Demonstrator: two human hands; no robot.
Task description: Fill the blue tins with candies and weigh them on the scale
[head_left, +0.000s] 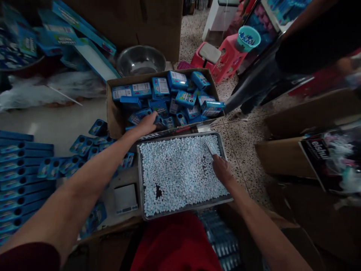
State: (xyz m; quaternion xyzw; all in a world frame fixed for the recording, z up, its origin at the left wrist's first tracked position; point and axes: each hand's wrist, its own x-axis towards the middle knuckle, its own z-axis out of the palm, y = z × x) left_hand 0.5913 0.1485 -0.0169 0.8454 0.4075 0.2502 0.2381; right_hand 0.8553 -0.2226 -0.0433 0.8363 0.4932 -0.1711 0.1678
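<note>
The left hand (pixel 146 124) reaches forward into a cardboard box (pixel 113 113) filled with small blue packs (pixel 184 98). Its fingers curl down among the packs at the box's near left corner, touching them; whether they have closed on 1 pack I cannot tell.

The right hand (pixel 221 169) rests on the right part of a metal tray (pixel 140 177) that lies just in front of the box. The tray is covered almost edge to edge with small pale blue-white pellets (pixel 175 169), with 2 dark bare patches showing the tray's bottom. This hand pinches a thin flat scoop (pixel 210 148) whose blade points up and away, lying on the pellets near the tray's far right corner.

Left of the tray, on the pale counter (pixel 56 124), lie loose blue trays with round holes (pixel 81 145), and at the far left a stack of long blue flat boxes (pixel 19 169). A small grey scale (pixel 125 198) sits just beside the tray's near left corner. Behind the box stands a steel bowl (pixel 141 60). A red garment (pixel 175 241) shows at the bottom, under the tray's near edge. On the speckled floor to the right are a red stool (pixel 222 60) carrying a teal cup (pixel 247 37), and brown cartons (pixel 282 154).
</note>
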